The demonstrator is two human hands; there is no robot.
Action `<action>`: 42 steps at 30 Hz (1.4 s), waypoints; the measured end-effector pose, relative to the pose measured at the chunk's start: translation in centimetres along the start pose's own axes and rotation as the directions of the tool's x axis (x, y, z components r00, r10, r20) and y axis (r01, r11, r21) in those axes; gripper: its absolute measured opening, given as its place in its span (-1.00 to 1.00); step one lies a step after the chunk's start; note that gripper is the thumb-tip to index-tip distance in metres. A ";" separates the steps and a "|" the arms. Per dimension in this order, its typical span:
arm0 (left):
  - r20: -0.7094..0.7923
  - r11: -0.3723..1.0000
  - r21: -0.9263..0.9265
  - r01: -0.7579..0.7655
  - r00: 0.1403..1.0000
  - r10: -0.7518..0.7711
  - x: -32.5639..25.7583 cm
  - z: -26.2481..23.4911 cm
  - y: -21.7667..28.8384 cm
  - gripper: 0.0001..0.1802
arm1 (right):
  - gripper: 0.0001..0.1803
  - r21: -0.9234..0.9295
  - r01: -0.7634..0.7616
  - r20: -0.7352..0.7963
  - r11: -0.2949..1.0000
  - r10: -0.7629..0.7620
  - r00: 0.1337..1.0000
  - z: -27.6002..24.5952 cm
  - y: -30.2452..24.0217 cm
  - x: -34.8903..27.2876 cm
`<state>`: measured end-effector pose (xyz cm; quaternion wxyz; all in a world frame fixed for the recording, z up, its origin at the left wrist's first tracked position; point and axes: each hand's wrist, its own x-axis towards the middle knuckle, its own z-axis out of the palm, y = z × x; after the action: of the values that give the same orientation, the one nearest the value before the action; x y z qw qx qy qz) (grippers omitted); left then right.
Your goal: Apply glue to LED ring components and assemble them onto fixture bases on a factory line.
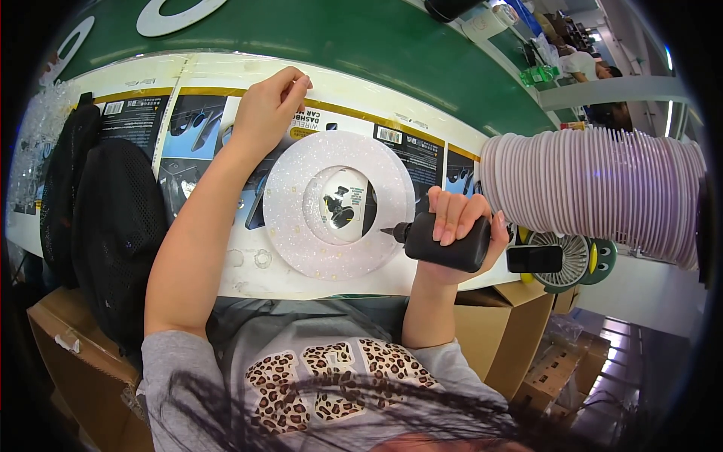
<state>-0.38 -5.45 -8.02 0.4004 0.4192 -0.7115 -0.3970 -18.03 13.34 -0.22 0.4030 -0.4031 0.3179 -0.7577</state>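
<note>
White ring [169, 27] cut by top edge, black bottle [455, 255] partly hidden by fingers [452, 212]

A: How is the field lit around the speckled ring [290, 226]?

B: Brightly and fairly evenly. White tube lights [669, 60] glow far to its upper right; pale streaks of glare mark the green table [361, 64] above it, and reflections whiten the floor [614, 354] to its lower right.

A: And the darker zones?

B: The black mesh bag [117, 233], left of the ring, loses detail.

A: Sharpness and distortion?

B: The ring's speckles are crisp; hair strands [226, 410] below it are soft. The table's edge bows around it, and black vignetting fills the corners.
</note>
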 end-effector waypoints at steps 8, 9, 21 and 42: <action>-0.001 1.000 0.013 0.000 1.000 0.000 -0.1 0.0 -0.2 -0.78 | -0.54 0.045 0.013 -0.027 0.999 -0.012 1.000 -0.3 -0.6 -0.1; 0.001 1.000 0.012 -0.001 1.000 0.001 -0.1 0.0 -0.1 -0.78 | -0.54 0.054 0.015 -0.022 0.998 -0.013 1.000 -0.3 -1.0 -0.1; 0.007 0.999 0.022 0.027 1.000 -0.028 0.0 0.0 0.2 -0.72 | -0.51 0.023 0.008 -0.024 1.000 -0.008 1.000 -1.2 -2.3 -1.5; 0.011 1.000 -0.014 0.020 1.000 -0.020 0.0 0.0 0.2 -0.73 | -0.53 -0.019 -0.008 -0.035 1.000 0.007 0.999 -1.6 -1.8 -1.6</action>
<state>-0.41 -5.36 -7.83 0.3957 0.4212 -0.7065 -0.4084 -19.49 15.83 -0.04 0.3963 -0.3926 0.3334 -0.7600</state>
